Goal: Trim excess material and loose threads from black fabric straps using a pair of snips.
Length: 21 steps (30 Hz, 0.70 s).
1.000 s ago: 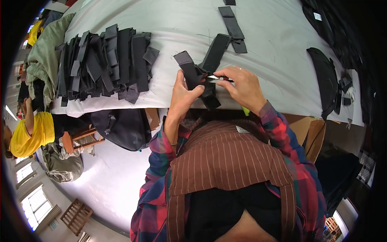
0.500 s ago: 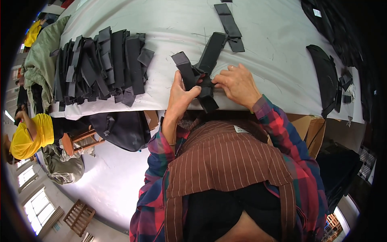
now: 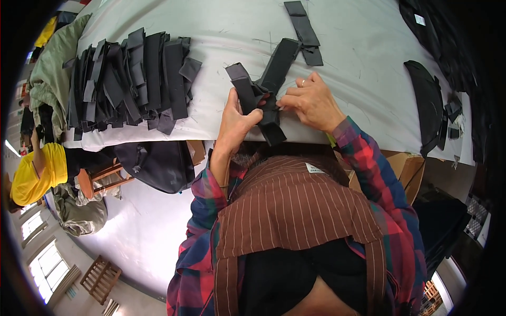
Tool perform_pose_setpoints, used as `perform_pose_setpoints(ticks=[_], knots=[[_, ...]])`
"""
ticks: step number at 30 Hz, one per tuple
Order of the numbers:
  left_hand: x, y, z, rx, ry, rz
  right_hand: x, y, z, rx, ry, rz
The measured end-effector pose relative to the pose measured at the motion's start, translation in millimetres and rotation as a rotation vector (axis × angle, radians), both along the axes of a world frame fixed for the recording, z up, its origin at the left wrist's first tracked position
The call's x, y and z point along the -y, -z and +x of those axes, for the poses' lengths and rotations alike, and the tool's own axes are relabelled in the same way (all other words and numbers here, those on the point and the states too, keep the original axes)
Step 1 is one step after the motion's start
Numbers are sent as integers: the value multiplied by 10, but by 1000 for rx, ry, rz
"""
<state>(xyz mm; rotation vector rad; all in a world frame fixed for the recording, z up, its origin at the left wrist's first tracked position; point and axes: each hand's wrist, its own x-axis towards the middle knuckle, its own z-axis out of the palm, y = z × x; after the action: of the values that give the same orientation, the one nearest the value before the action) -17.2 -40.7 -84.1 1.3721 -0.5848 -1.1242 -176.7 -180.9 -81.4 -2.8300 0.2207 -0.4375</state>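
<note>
Near the table's front edge, my left hand [image 3: 235, 122] grips a folded black fabric strip [image 3: 271, 126], thumb on top and fingers partly hidden beneath the cloth. Its upper end angles away to the far left. My right hand [image 3: 314, 101], a ring on one finger, is closed in a pinch at the strip's right edge; what lies between those fingertips is too small to make out. Just beyond, another black strip [image 3: 281, 60] lies slanted on the table, and its far end meets a further strip [image 3: 304, 31].
A heap of overlapping black strips [image 3: 134, 79] lies on the white-covered table [image 3: 358, 68] at left. Black curved fabric pieces [image 3: 423, 100] rest at right. Below the table edge are a black bag [image 3: 158, 166] and a cardboard box [image 3: 406, 171]. A person in yellow [image 3: 45, 171] is at far left.
My right hand has shifted slightly, its fingers still pinched by the strip's edge. My left hand keeps its hold. The whole view has tilted a little.
</note>
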Motion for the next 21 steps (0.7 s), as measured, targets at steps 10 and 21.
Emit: perform_pose_setpoints(ticks=[10, 21], knots=[[-9, -85, -42, -48, -2, -19, -4, 20, -15, 40, -10, 24], [-36, -59, -12, -69, 2, -16, -307, -89, 20, 92, 198, 327]])
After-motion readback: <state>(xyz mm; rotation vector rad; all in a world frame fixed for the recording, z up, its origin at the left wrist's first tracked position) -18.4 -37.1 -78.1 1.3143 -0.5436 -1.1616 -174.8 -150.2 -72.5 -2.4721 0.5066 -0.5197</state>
